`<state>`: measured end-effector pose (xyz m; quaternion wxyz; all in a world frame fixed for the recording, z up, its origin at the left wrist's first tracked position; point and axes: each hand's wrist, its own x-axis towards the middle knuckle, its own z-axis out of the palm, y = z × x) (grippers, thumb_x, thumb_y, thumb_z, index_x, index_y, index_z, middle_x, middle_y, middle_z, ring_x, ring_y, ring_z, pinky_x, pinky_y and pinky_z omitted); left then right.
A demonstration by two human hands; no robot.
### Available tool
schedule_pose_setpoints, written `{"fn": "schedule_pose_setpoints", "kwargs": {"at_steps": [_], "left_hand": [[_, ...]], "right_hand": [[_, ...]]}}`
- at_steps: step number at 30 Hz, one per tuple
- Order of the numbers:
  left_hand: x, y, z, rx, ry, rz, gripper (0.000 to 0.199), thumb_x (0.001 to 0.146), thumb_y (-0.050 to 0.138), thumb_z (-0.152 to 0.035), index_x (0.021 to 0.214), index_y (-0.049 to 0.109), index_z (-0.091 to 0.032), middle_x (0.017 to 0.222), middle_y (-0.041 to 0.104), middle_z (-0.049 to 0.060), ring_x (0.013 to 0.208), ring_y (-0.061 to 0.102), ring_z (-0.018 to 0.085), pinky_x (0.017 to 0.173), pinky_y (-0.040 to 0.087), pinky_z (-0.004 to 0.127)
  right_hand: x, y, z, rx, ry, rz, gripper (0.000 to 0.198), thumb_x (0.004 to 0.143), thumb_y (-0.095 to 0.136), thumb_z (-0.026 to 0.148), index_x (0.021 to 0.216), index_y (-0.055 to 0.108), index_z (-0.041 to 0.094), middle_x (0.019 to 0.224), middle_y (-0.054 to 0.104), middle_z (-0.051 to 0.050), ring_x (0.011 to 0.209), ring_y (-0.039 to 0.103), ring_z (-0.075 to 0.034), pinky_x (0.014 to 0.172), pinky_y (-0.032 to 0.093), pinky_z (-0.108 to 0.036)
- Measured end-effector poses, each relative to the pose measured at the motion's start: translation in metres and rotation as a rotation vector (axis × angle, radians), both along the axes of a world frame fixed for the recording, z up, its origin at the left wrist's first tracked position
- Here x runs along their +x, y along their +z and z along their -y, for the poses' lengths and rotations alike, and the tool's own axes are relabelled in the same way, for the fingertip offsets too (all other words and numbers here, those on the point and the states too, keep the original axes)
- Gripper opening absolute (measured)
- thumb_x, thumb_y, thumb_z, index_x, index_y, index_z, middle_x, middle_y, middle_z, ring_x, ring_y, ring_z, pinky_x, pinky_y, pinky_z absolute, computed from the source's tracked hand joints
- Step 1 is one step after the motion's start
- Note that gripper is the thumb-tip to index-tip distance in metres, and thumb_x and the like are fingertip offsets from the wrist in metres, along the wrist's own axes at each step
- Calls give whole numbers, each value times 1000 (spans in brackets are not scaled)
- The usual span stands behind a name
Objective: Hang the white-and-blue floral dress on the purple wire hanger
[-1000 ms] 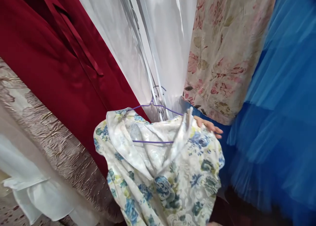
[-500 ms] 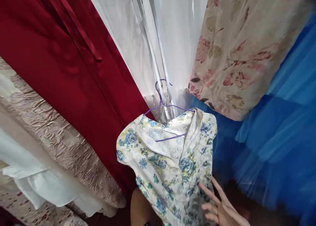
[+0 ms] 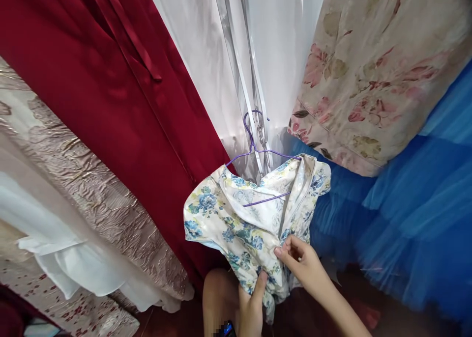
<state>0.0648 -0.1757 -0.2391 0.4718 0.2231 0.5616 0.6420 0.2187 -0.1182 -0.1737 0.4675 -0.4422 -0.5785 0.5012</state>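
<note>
A white blouse (image 3: 236, 229) with blue and yellow-green flowers hangs on a thin purple hanger (image 3: 252, 148). The hanger's hook shows above the collar, beside white ribbons (image 3: 246, 67). My right hand (image 3: 298, 259) pinches the blouse front just below the neck opening, thumb and fingers closed on the cloth. Lower down, my left hand (image 3: 252, 305) grips the blouse with its thumb on top; its other fingers are hidden behind the fabric. Below the hands the cloth is bunched.
A dark red garment (image 3: 147, 130) hangs to the left, with textured pinkish fabric (image 3: 106, 194) and white cloth (image 3: 84, 263) beyond it. White fabric (image 3: 283, 42) hangs behind the hanger. On the right are a beige floral garment (image 3: 354, 91) and blue tulle (image 3: 401, 219). A knee shows at the bottom.
My right hand has moved up and left from the blouse's lower side and closed on its front. My left hand has come into view holding the lower part, which is now gathered.
</note>
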Motion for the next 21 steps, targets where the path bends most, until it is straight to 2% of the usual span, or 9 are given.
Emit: {"fn": "schedule_pose_setpoints", "kwargs": {"at_steps": [5,8,11,13,14,16,18,21], "left_hand": [[-9,-1,4,-23,-61,2,80,75,80,-51,142,49,-22,127,67,14,125,60,30,109,45,42],[-10,5,1,8,-14,-18,72,79,77,-48,140,50,-21,121,68,14,116,64,30,103,49,43],[-9,12,-6,133,221,-160,59,82,74,-44,133,52,-24,128,63,11,116,63,27,101,50,42],[-8,13,-8,245,412,-354,54,82,74,-40,128,52,-25,133,57,10,120,59,26,102,48,42],[-7,14,-8,297,458,-480,50,81,75,-37,124,53,-24,132,57,10,120,58,26,103,47,43],[0,14,-6,388,408,-742,36,82,73,-31,114,58,-21,124,58,10,117,57,26,104,44,44],[12,15,-5,460,251,-918,24,86,68,-25,108,60,-20,115,61,10,113,58,25,103,45,43],[33,18,-9,522,90,-939,24,90,60,-19,114,59,-20,114,63,11,110,61,23,96,49,38]], "right_hand": [[-3,15,-2,72,75,60,37,93,61,46,70,47,19,64,44,4,62,41,-13,58,31,-26],[0,14,1,-9,121,-68,40,88,68,45,67,46,19,60,38,6,57,34,-11,54,25,-26],[5,10,8,-107,149,-167,44,83,73,46,64,43,20,53,34,8,50,26,-8,50,18,-25],[7,7,13,-150,148,-194,46,83,74,46,63,42,20,49,33,10,47,23,-7,48,15,-26],[8,7,16,-164,142,-202,47,83,74,46,62,41,21,47,33,10,45,22,-7,48,14,-25],[8,7,20,-181,131,-222,46,84,73,47,62,42,20,45,34,10,43,23,-6,47,15,-25],[6,9,22,-185,141,-252,43,84,72,48,66,47,19,45,40,9,43,30,-6,47,19,-23],[1,12,23,-175,168,-302,38,83,74,48,72,54,18,50,51,6,46,43,-8,50,28,-22]]}}
